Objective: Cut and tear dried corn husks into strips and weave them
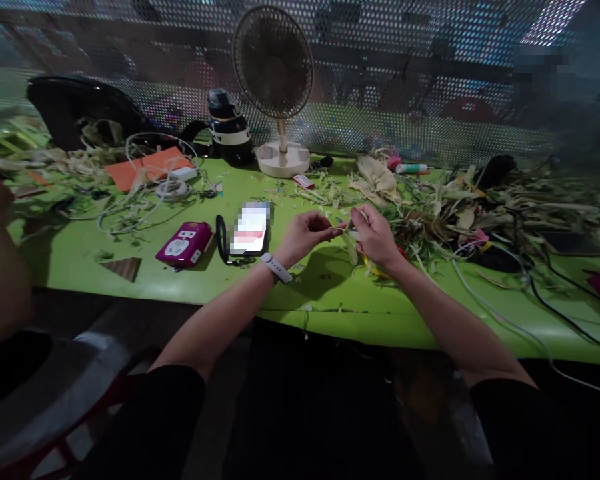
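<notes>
Both hands meet above the green table (230, 287), right of a lit phone (251, 228). My left hand (307, 235), with a pale band on its wrist, pinches the end of a pale green plant strip (351, 248). My right hand (375, 235) is closed on the same strip, thumb raised, and part of the strip hangs down between the hands. A thin pale piece also shows at the right fingers, too small to name. Beyond the right hand lies a heap of dry leaves and husks (463, 207).
A fan (283, 159) and a black bottle (233, 137) stand at the back. A magenta box (185, 245), an orange sheet (147, 167) and white cables lie left. Dark cables run across the right side. Another person's arm (3, 260) is at the left edge.
</notes>
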`<state>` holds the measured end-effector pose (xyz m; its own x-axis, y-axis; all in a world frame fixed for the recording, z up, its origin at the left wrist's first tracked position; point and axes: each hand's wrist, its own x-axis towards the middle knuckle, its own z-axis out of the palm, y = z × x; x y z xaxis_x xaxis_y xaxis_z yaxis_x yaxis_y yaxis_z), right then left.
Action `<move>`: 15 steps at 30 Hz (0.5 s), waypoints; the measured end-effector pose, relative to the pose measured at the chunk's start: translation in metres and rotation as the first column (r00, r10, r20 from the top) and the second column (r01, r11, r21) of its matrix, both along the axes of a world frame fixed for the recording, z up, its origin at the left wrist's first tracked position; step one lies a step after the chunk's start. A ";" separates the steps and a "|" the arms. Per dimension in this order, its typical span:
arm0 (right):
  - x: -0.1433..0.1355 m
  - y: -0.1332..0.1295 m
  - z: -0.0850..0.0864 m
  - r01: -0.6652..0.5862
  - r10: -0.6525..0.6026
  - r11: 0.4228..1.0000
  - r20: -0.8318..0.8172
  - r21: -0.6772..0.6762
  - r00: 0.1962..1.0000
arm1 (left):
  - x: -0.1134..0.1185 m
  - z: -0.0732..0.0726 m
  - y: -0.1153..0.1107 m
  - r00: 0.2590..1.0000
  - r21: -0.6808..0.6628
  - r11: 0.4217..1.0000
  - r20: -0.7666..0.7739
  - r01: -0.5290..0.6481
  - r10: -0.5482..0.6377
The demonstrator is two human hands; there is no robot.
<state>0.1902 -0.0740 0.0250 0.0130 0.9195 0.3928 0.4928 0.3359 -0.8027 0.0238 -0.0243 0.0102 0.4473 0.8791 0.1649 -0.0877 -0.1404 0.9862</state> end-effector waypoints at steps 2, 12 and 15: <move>-0.002 -0.001 -0.001 0.046 -0.046 0.999 -0.028 0.028 0.999 | 0.000 0.000 0.001 1.000 -0.004 1.000 0.000 0.000 0.000; -0.001 0.001 -0.003 0.085 -0.093 0.993 0.085 0.087 0.992 | -0.002 0.008 -0.004 0.995 -0.194 0.980 -0.080 0.040 -0.056; -0.002 0.000 -0.003 0.128 -0.128 0.991 -0.011 0.031 0.992 | -0.001 0.007 -0.004 1.000 -0.096 0.995 0.008 -0.004 0.005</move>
<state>0.1881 -0.0739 0.0224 0.1336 0.8972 0.4209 0.5265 0.2956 -0.7971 0.0231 -0.0288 0.0167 0.4421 0.8931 0.0830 -0.0949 -0.0454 0.9944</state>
